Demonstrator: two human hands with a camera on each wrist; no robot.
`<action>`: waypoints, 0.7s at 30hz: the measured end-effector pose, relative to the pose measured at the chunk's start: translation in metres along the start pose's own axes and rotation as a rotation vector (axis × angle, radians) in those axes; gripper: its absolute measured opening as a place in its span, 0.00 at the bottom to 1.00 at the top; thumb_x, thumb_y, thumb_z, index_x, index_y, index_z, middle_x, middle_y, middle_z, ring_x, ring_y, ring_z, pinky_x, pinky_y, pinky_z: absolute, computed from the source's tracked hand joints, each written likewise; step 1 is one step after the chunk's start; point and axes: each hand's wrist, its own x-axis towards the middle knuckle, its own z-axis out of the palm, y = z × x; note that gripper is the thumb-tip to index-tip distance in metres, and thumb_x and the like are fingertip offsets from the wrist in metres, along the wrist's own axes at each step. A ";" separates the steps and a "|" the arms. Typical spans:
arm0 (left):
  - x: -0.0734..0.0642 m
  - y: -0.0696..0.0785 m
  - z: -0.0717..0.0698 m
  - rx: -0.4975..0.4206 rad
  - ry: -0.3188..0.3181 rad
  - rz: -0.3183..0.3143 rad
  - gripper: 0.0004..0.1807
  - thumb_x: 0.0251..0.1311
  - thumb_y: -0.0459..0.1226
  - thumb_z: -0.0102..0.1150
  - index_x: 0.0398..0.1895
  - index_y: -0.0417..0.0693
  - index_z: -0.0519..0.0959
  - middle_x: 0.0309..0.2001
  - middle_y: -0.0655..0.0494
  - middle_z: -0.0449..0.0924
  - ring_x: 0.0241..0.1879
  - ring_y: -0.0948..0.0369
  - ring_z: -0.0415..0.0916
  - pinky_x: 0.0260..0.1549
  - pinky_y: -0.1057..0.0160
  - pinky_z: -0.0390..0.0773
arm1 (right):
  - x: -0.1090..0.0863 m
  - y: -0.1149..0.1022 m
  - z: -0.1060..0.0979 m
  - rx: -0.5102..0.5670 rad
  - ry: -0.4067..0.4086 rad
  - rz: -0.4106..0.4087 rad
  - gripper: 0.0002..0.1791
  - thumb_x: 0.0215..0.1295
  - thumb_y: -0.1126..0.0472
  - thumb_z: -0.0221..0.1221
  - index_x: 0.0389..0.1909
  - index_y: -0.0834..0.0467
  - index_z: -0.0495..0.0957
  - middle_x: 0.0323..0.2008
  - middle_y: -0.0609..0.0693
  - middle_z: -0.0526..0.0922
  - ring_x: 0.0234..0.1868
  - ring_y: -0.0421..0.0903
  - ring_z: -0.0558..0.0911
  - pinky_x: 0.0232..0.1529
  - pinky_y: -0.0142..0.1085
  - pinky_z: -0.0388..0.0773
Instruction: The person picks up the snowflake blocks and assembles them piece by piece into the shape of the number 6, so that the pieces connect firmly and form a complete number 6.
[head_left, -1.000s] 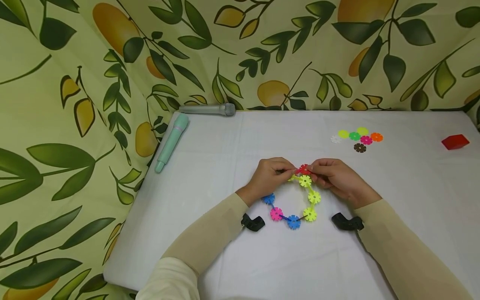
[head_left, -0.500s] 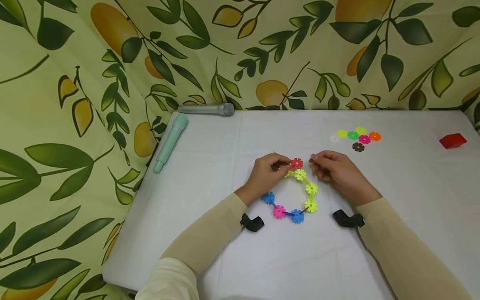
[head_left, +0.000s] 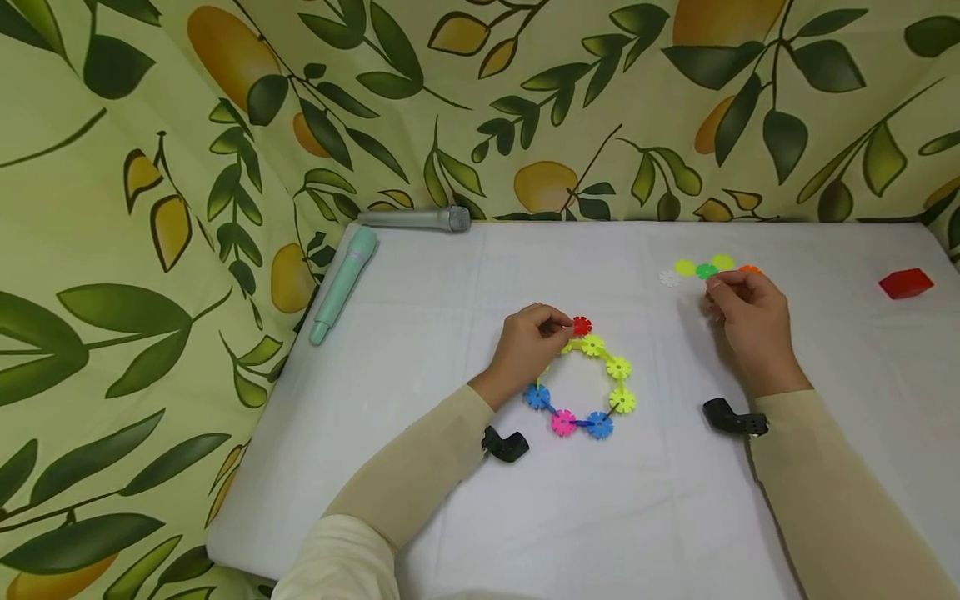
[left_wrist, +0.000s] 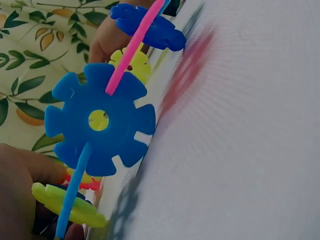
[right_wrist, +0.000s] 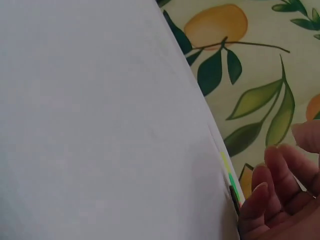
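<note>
A ring-shaped chain of notched plastic flower discs, in yellow, blue, pink and red, lies before me in the head view. My left hand (head_left: 528, 346) pinches its upper left part, right beside the red disc (head_left: 582, 326). Large in the left wrist view is a blue disc (left_wrist: 127, 117) of the chain, linked to a pink one seen edge-on. My right hand (head_left: 757, 329) hovers at the loose discs, covering some of them. Green (head_left: 706, 272), white (head_left: 669, 278) and orange (head_left: 750, 269) discs still show. Its fingers (right_wrist: 280, 170) curve loosely, thumb apart, holding nothing.
A mint-green microphone (head_left: 345, 285) and a grey microphone (head_left: 416, 219) lie at the table's back left. Far right sits a red block (head_left: 906, 283). Patterned fabric (head_left: 480, 100) hangs behind the white tabletop (head_left: 570, 517). Black wrist cameras (head_left: 735, 418) jut from both sleeves.
My right hand has let go near the red disc and moved right and away to the loose discs. The left hand keeps its pinch, and the chain has shifted slightly.
</note>
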 end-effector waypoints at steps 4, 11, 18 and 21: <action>0.000 0.003 -0.004 0.017 -0.025 -0.053 0.03 0.70 0.31 0.72 0.43 0.40 0.89 0.36 0.56 0.84 0.35 0.64 0.80 0.39 0.68 0.82 | 0.007 0.004 -0.013 -0.202 0.111 0.018 0.18 0.82 0.50 0.61 0.59 0.60 0.80 0.45 0.41 0.78 0.43 0.36 0.75 0.42 0.27 0.72; 0.002 0.007 -0.009 0.035 -0.084 -0.158 0.04 0.69 0.35 0.76 0.40 0.45 0.88 0.31 0.62 0.83 0.31 0.65 0.79 0.33 0.67 0.80 | 0.013 0.010 -0.029 -0.484 0.007 0.084 0.34 0.82 0.45 0.59 0.71 0.70 0.73 0.55 0.60 0.75 0.53 0.54 0.71 0.47 0.40 0.71; 0.002 0.012 -0.013 0.005 -0.123 -0.220 0.06 0.70 0.37 0.76 0.36 0.46 0.87 0.26 0.60 0.82 0.26 0.63 0.77 0.28 0.67 0.77 | 0.014 0.014 -0.026 -0.619 -0.075 -0.035 0.28 0.81 0.56 0.63 0.63 0.79 0.75 0.57 0.74 0.71 0.60 0.72 0.66 0.58 0.63 0.67; 0.002 0.013 -0.014 -0.047 -0.115 -0.299 0.06 0.74 0.37 0.71 0.38 0.44 0.86 0.26 0.55 0.83 0.22 0.61 0.78 0.23 0.65 0.80 | 0.013 0.014 -0.024 -0.622 -0.087 -0.043 0.26 0.82 0.58 0.63 0.62 0.79 0.75 0.56 0.75 0.71 0.59 0.72 0.67 0.58 0.64 0.67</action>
